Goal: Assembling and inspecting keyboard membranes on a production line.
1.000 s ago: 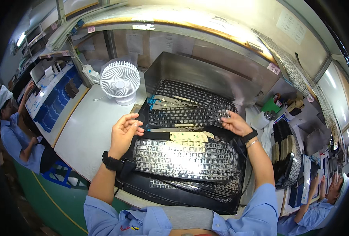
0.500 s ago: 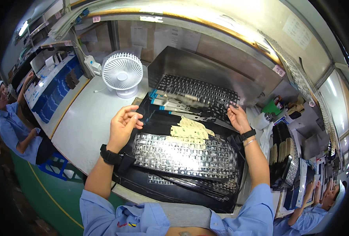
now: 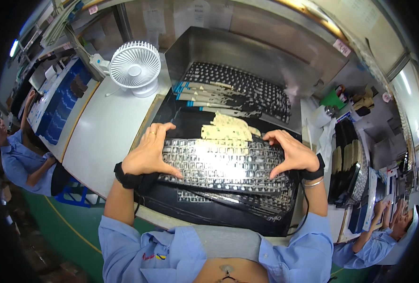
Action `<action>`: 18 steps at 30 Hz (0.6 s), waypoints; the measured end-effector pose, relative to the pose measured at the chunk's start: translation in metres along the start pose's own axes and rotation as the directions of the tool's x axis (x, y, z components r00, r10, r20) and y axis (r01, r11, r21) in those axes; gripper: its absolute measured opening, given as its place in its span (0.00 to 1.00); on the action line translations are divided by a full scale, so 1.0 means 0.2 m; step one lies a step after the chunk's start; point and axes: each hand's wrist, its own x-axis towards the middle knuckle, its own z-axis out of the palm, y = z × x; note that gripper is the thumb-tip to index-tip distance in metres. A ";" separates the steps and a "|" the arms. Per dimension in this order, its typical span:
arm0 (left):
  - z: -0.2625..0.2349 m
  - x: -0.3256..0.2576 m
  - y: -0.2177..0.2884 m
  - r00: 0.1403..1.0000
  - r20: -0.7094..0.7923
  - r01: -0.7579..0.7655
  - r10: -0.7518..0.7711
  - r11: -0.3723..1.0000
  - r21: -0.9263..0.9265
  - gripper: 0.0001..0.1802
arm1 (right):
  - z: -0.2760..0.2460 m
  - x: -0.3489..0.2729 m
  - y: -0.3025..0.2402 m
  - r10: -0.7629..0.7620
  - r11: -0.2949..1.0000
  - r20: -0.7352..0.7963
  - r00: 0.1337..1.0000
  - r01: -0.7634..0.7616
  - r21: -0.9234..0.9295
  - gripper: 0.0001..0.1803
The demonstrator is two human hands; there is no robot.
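A shiny metal keyboard plate lies across a black mat in front of me. My left hand grips its left end, thumb under the near edge. My right hand grips its right end the same way. Just beyond the plate sit pale beige flat cable pieces. Farther back, a black keyboard with blue-tipped ribbon strips lies in an upright metal tray.
A white desk fan stands at the back left on the grey table. Stacks of black keyboards sit to the right. A person in blue sits at far left, another at lower right.
Both hands have come back from the far keyboard toward me and taken hold of the two ends of the shiny plate. The view has tilted closer to the work.
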 end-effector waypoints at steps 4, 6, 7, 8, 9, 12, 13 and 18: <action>0.04 0.06 -0.07 0.983 -0.080 0.148 -0.164 0.972 -0.182 0.35 | 0.05 0.04 0.06 0.244 0.938 -0.098 0.965 -0.209 0.278 0.31; 0.04 0.07 -0.09 0.957 -0.048 0.250 -0.285 0.901 -0.354 0.25 | 0.07 0.04 0.11 0.276 0.933 -0.181 0.944 -0.219 0.285 0.20; 0.04 0.07 -0.09 0.958 -0.053 0.238 -0.283 0.883 -0.405 0.18 | 0.08 0.02 0.12 0.282 0.928 -0.241 0.929 -0.200 0.313 0.13; 0.03 0.07 -0.08 0.958 -0.059 0.225 -0.281 0.862 -0.454 0.12 | 0.09 0.02 0.13 0.285 0.928 -0.243 0.927 -0.203 0.313 0.13; 0.06 0.08 -0.09 0.955 -0.231 0.077 -0.185 0.909 -0.411 0.08 | 0.09 0.01 0.14 0.293 0.901 -0.294 0.910 -0.160 0.402 0.11; 0.06 0.07 -0.06 0.886 -0.364 0.011 -0.287 0.798 -0.603 0.07 | 0.08 0.01 0.10 0.344 0.795 -0.326 0.881 -0.089 0.599 0.07; 0.05 0.06 -0.06 0.887 -0.340 -0.014 -0.311 0.720 -0.694 0.06 | 0.08 0.01 0.09 0.314 0.785 -0.378 0.871 -0.015 0.619 0.07; 0.02 0.03 -0.06 0.873 -0.308 -0.068 -0.377 0.533 -0.844 0.07 | 0.08 0.01 0.06 0.247 0.811 -0.566 0.787 0.152 0.566 0.07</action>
